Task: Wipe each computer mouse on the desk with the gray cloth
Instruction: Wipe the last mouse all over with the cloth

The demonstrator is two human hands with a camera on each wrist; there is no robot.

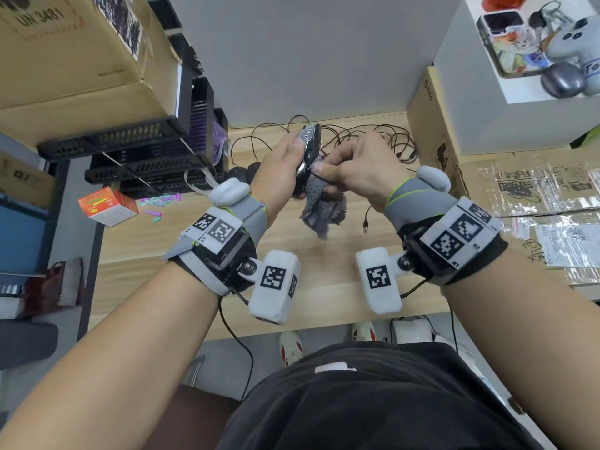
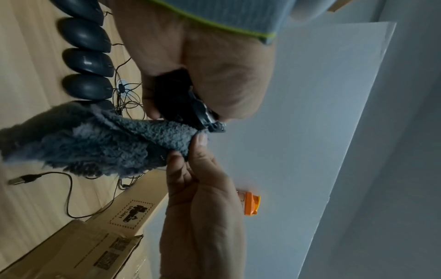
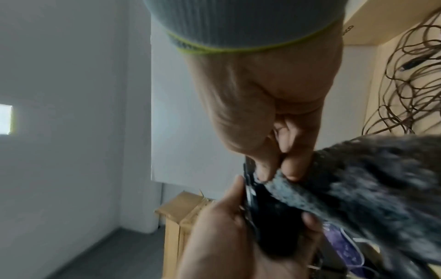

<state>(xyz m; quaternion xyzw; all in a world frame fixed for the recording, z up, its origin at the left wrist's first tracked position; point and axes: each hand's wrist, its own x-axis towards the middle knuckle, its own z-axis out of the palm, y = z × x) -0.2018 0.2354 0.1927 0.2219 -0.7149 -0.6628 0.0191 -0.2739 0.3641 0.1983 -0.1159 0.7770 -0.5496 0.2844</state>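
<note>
Head view: both hands meet mid-frame, raised above the wooden desk (image 1: 324, 306).
Left hand (image 1: 283, 157): fingers wrapped round a black mouse with silver trim (image 1: 310, 147), tipped on edge.
Right hand (image 1: 360, 175): thumb and fingers pinch the gray cloth (image 1: 321, 206) against the mouse's lower end, rest dangling.
Farther back: row of black mice (image 2: 87, 62) at upper left of the left wrist view, tangled cables (image 1: 373, 138) behind.
Risk, my guess: the held mouse's cord could snag in that tangle and drag the others, or the loose cloth tail slips out of such a small pinch.

Each wrist wears a gray band (image 1: 418, 196) with a green edge, white blocks (image 1: 276, 285) with black square codes, thin black cables, and a black shirt (image 1: 373, 401).
</note>
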